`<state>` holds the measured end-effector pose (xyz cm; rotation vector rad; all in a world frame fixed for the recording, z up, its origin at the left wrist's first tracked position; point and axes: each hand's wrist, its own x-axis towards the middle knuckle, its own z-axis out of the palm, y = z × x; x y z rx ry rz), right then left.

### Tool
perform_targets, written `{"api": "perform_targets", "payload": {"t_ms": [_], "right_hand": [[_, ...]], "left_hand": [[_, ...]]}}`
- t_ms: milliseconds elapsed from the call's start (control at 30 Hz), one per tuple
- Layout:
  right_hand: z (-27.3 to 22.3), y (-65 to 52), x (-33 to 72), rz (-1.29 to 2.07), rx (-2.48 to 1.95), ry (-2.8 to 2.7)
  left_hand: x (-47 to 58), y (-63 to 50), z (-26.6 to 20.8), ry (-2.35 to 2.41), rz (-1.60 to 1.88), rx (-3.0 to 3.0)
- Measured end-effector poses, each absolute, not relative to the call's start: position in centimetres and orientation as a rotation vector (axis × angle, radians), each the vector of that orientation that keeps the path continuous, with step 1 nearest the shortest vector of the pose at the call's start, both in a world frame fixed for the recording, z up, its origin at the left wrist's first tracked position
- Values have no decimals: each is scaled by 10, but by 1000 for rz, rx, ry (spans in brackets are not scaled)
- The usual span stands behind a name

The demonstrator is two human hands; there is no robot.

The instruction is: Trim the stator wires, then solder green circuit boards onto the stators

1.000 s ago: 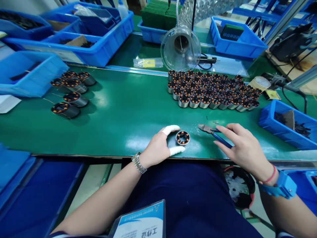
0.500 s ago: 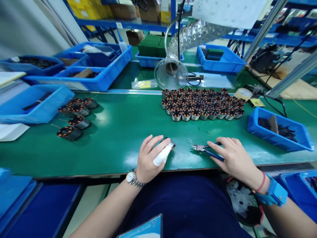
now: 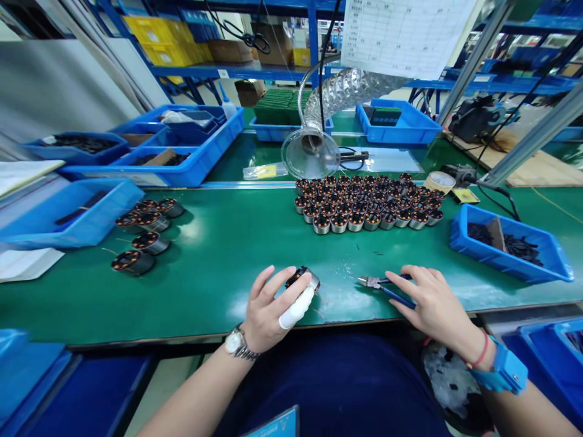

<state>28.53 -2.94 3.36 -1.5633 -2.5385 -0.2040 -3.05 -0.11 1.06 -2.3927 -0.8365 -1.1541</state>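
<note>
My left hand (image 3: 276, 306), with a white cover on one finger, is closed round a motor stator (image 3: 312, 280), a short metal ring with dark windings, just above the green bench near its front edge. To the right, my right hand (image 3: 432, 306) grips a pair of side cutters (image 3: 382, 285) with dark blue handles; their jaws point left, apart from the stator. Tiny white bits and a few short black pieces lie on the mat beyond the cutters. Several rows of stators (image 3: 364, 209) stand together farther back, and a smaller group of stators (image 3: 151, 243) stands at the left.
A blue bin (image 3: 501, 267) with black pieces and a cardboard divider stands at the right. Behind the rows hangs a clear extraction funnel (image 3: 294, 159) on a foil duct. Blue trays (image 3: 200, 167) fill the back left, with a light blue bin (image 3: 27, 230) in front.
My left hand has tilted the stator, so its winding side shows more. The side cutters have stayed in my right hand, almost still. The camera view has tipped up slightly.
</note>
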Motion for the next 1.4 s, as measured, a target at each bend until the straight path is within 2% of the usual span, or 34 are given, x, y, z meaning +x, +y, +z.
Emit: {"api": "perform_targets", "payload": {"t_ms": [233,433,600,667,700,833,867,933,1067,1133,1200,1333,1400], "right_hand": [[34,-28,287,-217,-1590,-2510],[25,-3,325,-416,-1850,-2349],[18,12,342,-431,-1846,-2244],[25,7,324,-198,-1744,-2164],[31,3,310,19,-1669,-2114],[55,-13,243,1365,-1374,-1750],[58,-14,229,1562,-1332,-1624],[61,-14,207,1768,-1285,-1452],[56,-12,195,1836,-1290,-1351],[54,-8,200,1818,-1318,-1409],[51,1,207,1602,-1369,-1641],[44,37,215,432,-1398,-2401],[40,59,211,78,-1296,-2668]], "left_hand": [[-30,0,11,-840,-1137,-2396],[-30,1,11,-842,-1149,-2413],[-29,1,12,-848,-1122,-2407],[-26,1,14,-831,-1102,-2393],[-25,1,15,-811,-1091,-2390],[-18,0,22,-720,-1049,-2409],[-17,0,23,-698,-1037,-2416],[-16,-1,25,-658,-1022,-2425],[-19,-2,21,-662,-1023,-2446],[-24,2,19,-798,-1081,-2449],[-31,13,18,-1094,-1224,-2419],[-46,51,17,-2078,-1518,-2351],[-50,72,14,-2445,-1726,-2307]]}}
